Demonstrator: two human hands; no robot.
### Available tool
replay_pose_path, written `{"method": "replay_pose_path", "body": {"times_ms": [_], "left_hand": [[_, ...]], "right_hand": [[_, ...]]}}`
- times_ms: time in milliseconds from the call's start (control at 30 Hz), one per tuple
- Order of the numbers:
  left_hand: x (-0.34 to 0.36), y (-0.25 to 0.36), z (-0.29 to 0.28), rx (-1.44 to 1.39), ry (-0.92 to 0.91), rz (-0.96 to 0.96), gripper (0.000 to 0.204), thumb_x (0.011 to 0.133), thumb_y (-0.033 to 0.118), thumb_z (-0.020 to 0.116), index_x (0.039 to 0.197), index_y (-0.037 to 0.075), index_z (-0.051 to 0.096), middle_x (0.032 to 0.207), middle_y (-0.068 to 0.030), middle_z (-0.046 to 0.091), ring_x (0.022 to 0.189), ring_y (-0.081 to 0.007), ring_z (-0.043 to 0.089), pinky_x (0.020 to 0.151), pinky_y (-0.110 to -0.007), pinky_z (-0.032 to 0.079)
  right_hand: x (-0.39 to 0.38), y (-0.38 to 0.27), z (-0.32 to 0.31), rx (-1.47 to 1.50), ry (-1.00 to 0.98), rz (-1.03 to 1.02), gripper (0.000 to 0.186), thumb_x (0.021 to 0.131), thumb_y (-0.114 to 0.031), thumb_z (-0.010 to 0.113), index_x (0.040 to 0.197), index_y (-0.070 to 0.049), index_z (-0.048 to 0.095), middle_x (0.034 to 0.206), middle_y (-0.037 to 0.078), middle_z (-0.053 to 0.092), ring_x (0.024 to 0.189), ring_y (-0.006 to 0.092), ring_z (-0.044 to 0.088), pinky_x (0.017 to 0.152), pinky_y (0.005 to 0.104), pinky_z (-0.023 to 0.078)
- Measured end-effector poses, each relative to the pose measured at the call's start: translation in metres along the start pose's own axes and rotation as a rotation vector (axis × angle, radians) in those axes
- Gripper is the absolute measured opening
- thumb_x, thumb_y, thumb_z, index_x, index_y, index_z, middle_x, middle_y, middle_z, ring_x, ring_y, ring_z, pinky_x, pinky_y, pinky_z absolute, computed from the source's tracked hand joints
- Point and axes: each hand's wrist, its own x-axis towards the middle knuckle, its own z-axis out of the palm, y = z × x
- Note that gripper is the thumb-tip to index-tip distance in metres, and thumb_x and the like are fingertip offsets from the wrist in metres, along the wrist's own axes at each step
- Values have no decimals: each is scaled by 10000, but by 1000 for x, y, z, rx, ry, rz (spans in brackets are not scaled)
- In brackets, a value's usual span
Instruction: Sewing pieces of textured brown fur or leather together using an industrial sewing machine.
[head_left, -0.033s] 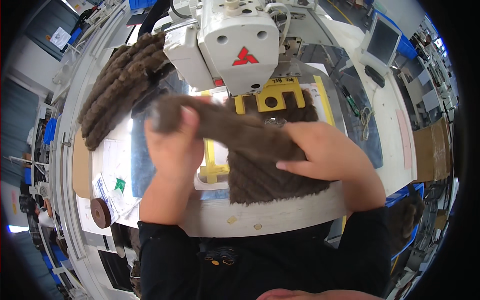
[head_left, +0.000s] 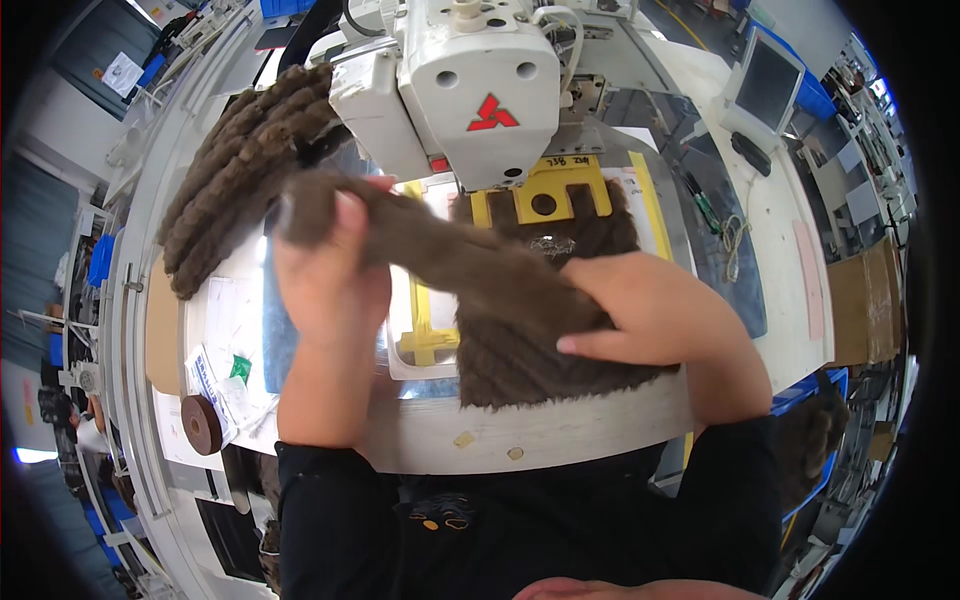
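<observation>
A strip of brown fur (head_left: 440,250) stretches between my hands, raised at its left end and blurred there. My left hand (head_left: 330,270) is closed round that raised end, thumb on top. Lower and to the right, my right hand (head_left: 650,305) grips the other end, its thumb near a wider brown fur piece (head_left: 545,375). This piece lies over the front of the work surface and reaches back under a yellow slotted plate (head_left: 545,200). The white head of a sewing machine (head_left: 475,90) stands above the plate.
Ridged brown fur pieces (head_left: 235,170) are heaped at the left. A roll of brown tape (head_left: 201,425) and a green packet (head_left: 240,368) sit at the lower left. To the right are a green-handled tool (head_left: 703,208), a grey screen (head_left: 763,85) and a cardboard box (head_left: 865,300).
My left hand has moved a little left and up with its end of the fur strip, which looks stretched slightly longer. My right hand has barely shifted.
</observation>
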Motion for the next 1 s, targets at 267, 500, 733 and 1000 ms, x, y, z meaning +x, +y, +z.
{"method": "replay_pose_path", "body": {"times_ms": [267,500,733,1000], "left_hand": [[15,0,-23,103,-138,-240,217,955,109,750,1100,-44,698,1027,-166,750,931,-246,715,869,-388,572],[-18,-11,20,377,-386,-390,274,866,80,852,1108,-4,757,1032,-73,775,925,-143,709,830,-316,568],[-21,-19,23,785,-656,192,358,689,1,846,1035,-24,759,978,-130,763,860,-234,717,812,-328,561],[-29,-31,21,888,-729,279,294,667,8,817,949,-11,738,890,-124,707,791,-249,679,713,-345,536]], "right_hand": [[26,-11,44,322,-139,-90,618,940,-524,711,1042,78,616,928,257,683,961,443,684,836,483,537],[34,1,58,573,223,-127,313,881,-197,779,1083,23,683,968,222,699,936,411,696,793,432,543],[30,6,54,305,446,-132,355,793,-100,794,1129,-36,694,1025,160,666,928,375,672,784,429,546],[12,-5,18,259,620,-489,483,667,-46,900,1125,-21,749,1014,121,678,860,250,680,716,325,541]]}}
